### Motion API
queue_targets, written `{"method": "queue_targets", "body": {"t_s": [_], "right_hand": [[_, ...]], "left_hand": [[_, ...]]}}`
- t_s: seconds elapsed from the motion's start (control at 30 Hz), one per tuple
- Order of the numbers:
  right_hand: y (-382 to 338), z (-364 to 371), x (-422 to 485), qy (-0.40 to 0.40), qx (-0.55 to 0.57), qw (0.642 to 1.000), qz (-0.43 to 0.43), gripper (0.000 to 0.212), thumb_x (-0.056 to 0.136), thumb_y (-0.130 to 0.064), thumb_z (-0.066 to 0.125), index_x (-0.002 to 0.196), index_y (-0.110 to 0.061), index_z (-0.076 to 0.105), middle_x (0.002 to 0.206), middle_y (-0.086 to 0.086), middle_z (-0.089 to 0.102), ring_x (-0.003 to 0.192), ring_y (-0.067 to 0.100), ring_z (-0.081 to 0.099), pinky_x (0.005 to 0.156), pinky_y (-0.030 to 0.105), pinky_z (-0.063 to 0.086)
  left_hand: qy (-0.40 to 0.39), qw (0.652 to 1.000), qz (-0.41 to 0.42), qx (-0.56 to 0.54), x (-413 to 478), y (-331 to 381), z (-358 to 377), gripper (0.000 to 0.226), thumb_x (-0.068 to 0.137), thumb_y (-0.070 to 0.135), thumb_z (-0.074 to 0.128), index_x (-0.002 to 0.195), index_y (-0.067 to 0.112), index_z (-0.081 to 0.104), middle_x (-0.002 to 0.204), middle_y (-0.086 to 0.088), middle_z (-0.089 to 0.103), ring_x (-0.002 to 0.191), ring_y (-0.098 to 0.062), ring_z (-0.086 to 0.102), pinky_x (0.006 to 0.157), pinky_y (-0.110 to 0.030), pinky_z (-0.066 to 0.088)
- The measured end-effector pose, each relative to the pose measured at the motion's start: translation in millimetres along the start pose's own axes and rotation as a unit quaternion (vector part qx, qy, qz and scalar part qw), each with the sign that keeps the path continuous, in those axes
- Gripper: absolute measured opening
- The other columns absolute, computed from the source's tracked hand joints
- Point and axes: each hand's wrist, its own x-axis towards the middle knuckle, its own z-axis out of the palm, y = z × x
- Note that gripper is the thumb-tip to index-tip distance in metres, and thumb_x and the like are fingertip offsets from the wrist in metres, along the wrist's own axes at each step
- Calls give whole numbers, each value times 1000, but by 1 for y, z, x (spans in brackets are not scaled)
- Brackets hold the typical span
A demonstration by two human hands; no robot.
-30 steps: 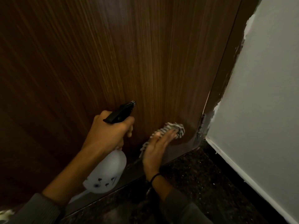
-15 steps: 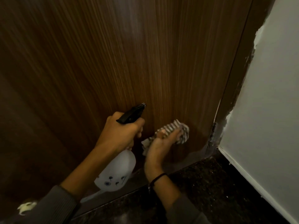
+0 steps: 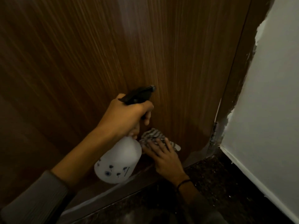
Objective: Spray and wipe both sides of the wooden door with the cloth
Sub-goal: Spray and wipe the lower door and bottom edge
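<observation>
A dark wooden door [image 3: 145, 46] with fine upright grain is seen filling the left and far part of the view, and its bottom edge is met by a dark speckled floor [image 3: 210, 183]. A white spray bottle [image 3: 118, 160] with small dark printed marks is held in front of the lower part of the door. Its neck is gripped by the left hand [image 3: 126, 117], whose fingers are curled round it just below the black spray head [image 3: 139, 94]; one finger is hooked down in front of the trigger. The nozzle is pointed up and to the right, close to the door surface. Just to the right of the bottle, a striped grey and white cloth [image 3: 152, 135] is pressed flat against the door, low down near the bottom edge. It is covered in part by the right hand [image 3: 165, 157], whose fingers are laid out fairly straight and spread over it rather than closed round it. A thin dark band [image 3: 183, 182] is worn on the right wrist, and a grey sleeve [image 3: 35, 199] is seen on the left forearm. To the right of the door a dark frame [image 3: 234, 78] is set against a pale wall [image 3: 267, 110], where the paint is chipped along the edge.
</observation>
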Motion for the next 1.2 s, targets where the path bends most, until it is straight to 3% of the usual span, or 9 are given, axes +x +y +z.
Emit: {"method": "queue_targets", "body": {"t_s": [0.1, 0.17, 0.27, 0.43, 0.6, 0.73, 0.87, 1.03, 1.2], "right_hand": [[31, -6, -24, 2, 50, 989, 140, 90, 86, -12, 41, 162, -29, -3, 166, 4, 14, 156, 24, -2, 125, 51, 6], [39, -12, -22, 6, 97, 972, 214, 81, 94, -12, 37, 162, -30, -5, 170, -4, -8, 156, 23, -10, 123, 56, 15], [43, -27, -6, 44, 183, 936, 297, 75, 103, -14, 37, 160, -39, -6, 168, -12, -15, 156, 22, -10, 123, 53, 13], [53, -42, 13, 150, 274, 853, 418, 69, 110, -18, 39, 158, -43, -3, 169, -12, -10, 156, 14, -8, 124, 19, 3], [45, -36, -2, 142, 313, 773, 533, 61, 110, -18, 36, 156, -34, 0, 170, -2, -5, 155, 7, 0, 109, -2, 4], [59, -39, -38, 38, 369, 713, 596, 72, 104, 0, 40, 159, -26, 3, 169, 0, 8, 154, 19, 16, 114, 8, 13], [77, -66, -54, 37, 420, 622, 659, 57, 109, -23, 40, 161, -32, 17, 151, -6, 40, 131, 16, 46, 115, 30, 33], [104, -104, -70, 126, 408, 608, 669, 54, 108, -23, 41, 158, -39, 26, 149, -3, 48, 121, 22, 57, 107, 41, 47], [118, -139, -73, 159, 340, 668, 642, 58, 108, -24, 42, 160, -36, 22, 158, -9, 38, 136, 17, 47, 118, 40, 37]], "left_hand": [[-54, 998, 2, 26, 12, -1, 19, 28, 96, 20, 64, 73, 3, 63, 63, -12, 62, 33, -19, 38, 44, -29, 38], [-75, 997, -3, 27, 19, -3, 30, 28, 96, 20, 63, 73, 4, 64, 62, -11, 62, 32, -19, 38, 44, -29, 39], [-97, 995, -10, 19, 27, -3, 48, 26, 95, 20, 63, 75, 4, 64, 64, -12, 63, 31, -17, 38, 46, -30, 42], [-114, 993, -24, 34, 32, -4, 78, 26, 95, 22, 65, 75, 5, 65, 62, -8, 62, 32, -15, 41, 44, -25, 38], [-132, 988, -48, 58, 39, -15, 97, 26, 94, 23, 66, 74, 7, 66, 64, -7, 64, 32, -14, 43, 46, -26, 41], [-147, 985, -48, 78, 49, -19, 118, 27, 94, 22, 66, 73, 6, 66, 65, -8, 64, 33, -15, 44, 45, -27, 41], [-166, 980, -44, 99, 60, -21, 141, 25, 94, 22, 67, 75, 6, 66, 68, -9, 64, 35, -14, 46, 45, -25, 41], [-159, 979, -62, 111, 69, -16, 174, 23, 94, 31, 69, 83, 22, 51, 79, -6, 68, 47, -16, 54, 52, -29, 51], [-117, 977, -72, 162, 78, -21, 192, 29, 92, 32, 68, 79, 22, 44, 88, -12, 74, 63, -23, 64, 80, -43, 64]]}}
